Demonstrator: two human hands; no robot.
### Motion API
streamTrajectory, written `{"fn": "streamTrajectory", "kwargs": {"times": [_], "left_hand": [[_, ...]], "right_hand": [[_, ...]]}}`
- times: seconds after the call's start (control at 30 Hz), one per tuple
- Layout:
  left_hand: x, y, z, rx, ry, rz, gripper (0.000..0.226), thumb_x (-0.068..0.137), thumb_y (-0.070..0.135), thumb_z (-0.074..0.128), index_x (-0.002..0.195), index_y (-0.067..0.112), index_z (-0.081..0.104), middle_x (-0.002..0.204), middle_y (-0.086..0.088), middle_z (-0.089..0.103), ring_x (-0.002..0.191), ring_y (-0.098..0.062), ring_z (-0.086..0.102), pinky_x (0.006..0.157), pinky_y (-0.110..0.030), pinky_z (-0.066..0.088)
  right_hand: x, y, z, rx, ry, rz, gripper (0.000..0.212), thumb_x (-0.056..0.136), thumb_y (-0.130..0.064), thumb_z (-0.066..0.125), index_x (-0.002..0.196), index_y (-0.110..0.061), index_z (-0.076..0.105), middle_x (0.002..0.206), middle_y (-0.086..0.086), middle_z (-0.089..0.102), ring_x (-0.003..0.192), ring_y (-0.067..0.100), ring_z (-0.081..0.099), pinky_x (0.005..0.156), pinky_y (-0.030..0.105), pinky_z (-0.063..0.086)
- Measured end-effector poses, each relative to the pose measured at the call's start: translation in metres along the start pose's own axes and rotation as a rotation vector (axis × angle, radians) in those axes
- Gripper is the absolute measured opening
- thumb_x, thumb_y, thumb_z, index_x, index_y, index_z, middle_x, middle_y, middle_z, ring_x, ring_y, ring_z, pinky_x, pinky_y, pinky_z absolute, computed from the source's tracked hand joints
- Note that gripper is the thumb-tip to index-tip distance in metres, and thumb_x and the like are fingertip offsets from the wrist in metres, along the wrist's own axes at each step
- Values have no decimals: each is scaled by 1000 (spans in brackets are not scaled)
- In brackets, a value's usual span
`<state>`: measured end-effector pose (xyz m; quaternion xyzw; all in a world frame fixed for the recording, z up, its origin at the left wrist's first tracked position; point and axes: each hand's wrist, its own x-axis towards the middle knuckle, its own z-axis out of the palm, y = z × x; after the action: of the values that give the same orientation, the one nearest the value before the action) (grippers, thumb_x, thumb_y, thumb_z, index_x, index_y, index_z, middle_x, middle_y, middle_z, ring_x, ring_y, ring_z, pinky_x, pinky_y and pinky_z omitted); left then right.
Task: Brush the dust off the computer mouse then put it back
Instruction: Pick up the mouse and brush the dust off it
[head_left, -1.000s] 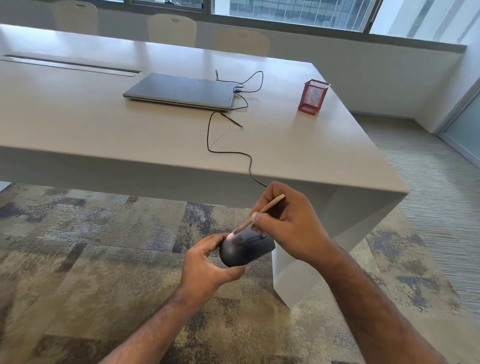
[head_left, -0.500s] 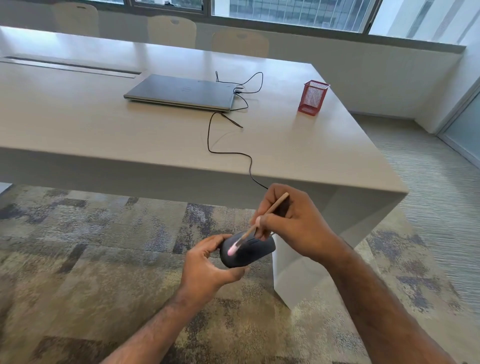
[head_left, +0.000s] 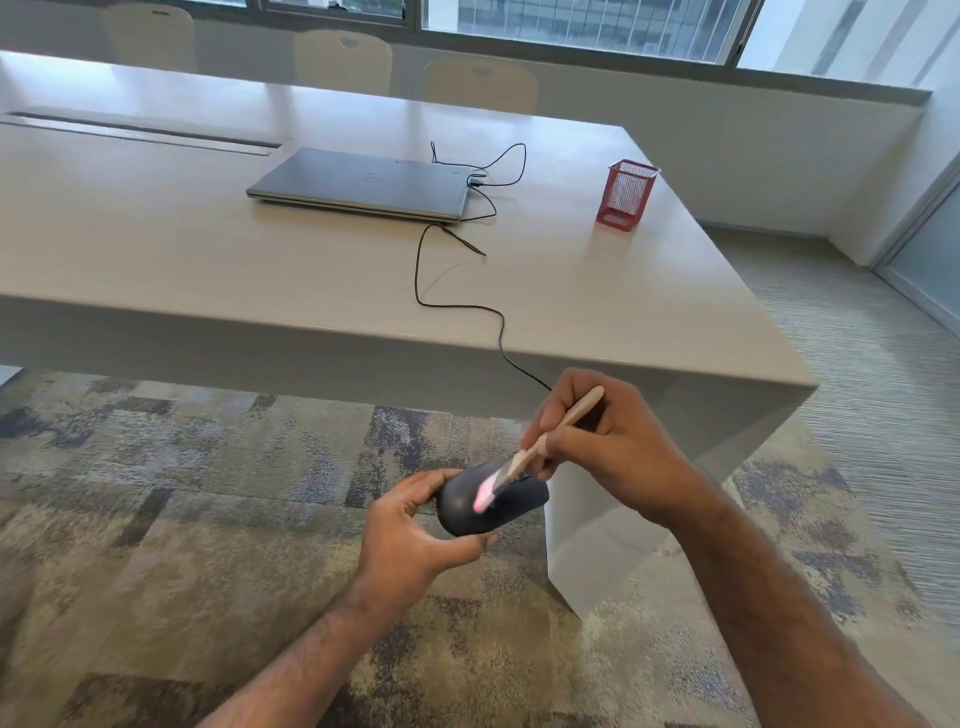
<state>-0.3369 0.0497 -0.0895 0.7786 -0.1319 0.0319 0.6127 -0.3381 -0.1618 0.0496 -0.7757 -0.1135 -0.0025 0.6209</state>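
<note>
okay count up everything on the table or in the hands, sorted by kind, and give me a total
Laptop: 1
Pen cup: 1
Mouse, held in the left hand: 1
Cable: 1
Brush, held in the right hand: 1
Total: 5

Two bare forearms enter from the bottom edge; no sleeve, watch, ring or glove shows on either. Left hand and right hand are uncovered, nails short as far as can be told. Fine dark hair runs along both forearms, plainer on the left one; nothing else of the person is in view
</note>
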Motion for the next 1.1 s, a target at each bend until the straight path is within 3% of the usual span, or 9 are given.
{"fn": "streamTrajectory", "kwargs": {"times": [0.07, 0.2, 0.3, 0.4, 0.5, 0.6, 0.7, 0.87, 1.1], "left_hand": [[1, 0, 0, 3, 1, 21, 59, 49, 38, 94, 104, 47, 73, 105, 20, 74, 102, -4, 69, 82, -7, 50], [1, -2, -1, 10, 8, 30, 62, 48, 41, 94, 102, 58, 70, 106, 24, 74, 103, -2, 69, 82, -7, 49], [1, -2, -1, 15, 7, 35, 61, 49, 43, 95, 102, 59, 71, 105, 25, 74, 102, -1, 69, 83, -6, 49], [2, -3, 0, 13, 16, 32, 61, 48, 43, 95, 102, 59, 71, 105, 24, 74, 102, 0, 69, 82, -6, 49], [2, -5, 0, 14, 9, 19, 59, 47, 42, 94, 101, 53, 73, 106, 24, 74, 103, -1, 69, 83, -6, 49], [2, -6, 0, 15, 19, 4, 61, 44, 44, 94, 102, 46, 72, 106, 25, 74, 102, 0, 69, 82, -6, 49], [2, -6, 0, 17, 30, 8, 59, 44, 43, 94, 98, 50, 73, 105, 26, 74, 101, 1, 69, 81, -5, 49], [3, -7, 1, 9, 36, 12, 62, 44, 41, 94, 102, 49, 74, 106, 23, 75, 103, -2, 70, 83, -6, 49], [2, -7, 0, 22, 50, 41, 65, 45, 43, 94, 103, 60, 70, 108, 29, 72, 103, 5, 68, 82, -2, 47]], "right_hand": [[0, 3, 0, -68, -17, 34, 10, 82, 17, 61, 82, 9, 57, 79, 33, 68, 67, 45, 67, 65, 46, 58], [4, 11, 0, -151, 97, 22, 11, 84, 10, 66, 83, 2, 59, 80, 26, 70, 72, 42, 69, 70, 52, 59], [6, 13, -2, -123, 176, -15, 18, 82, 5, 68, 78, -10, 59, 80, 23, 71, 70, 41, 68, 70, 52, 59], [5, 13, -1, -64, 179, -17, 9, 78, -4, 68, 78, -7, 60, 76, 21, 71, 64, 35, 70, 65, 48, 61], [4, 15, 3, -138, 131, 13, 11, 81, -1, 70, 80, -5, 60, 73, 19, 70, 64, 32, 71, 65, 54, 61], [5, 18, 2, -268, 181, 25, 13, 81, -4, 71, 79, -11, 60, 73, 20, 67, 67, 41, 67, 64, 59, 56], [7, 15, 0, -290, 259, 6, 14, 79, -8, 70, 77, -16, 59, 72, 22, 66, 68, 46, 64, 62, 59, 55], [7, 11, 7, -203, 210, -5, 12, 80, -5, 70, 78, -10, 59, 65, 16, 67, 57, 33, 68, 59, 57, 57], [5, 12, 1, -347, 251, -4, 15, 80, -11, 70, 77, -16, 57, 72, 18, 64, 70, 44, 61, 64, 56, 54]]}}
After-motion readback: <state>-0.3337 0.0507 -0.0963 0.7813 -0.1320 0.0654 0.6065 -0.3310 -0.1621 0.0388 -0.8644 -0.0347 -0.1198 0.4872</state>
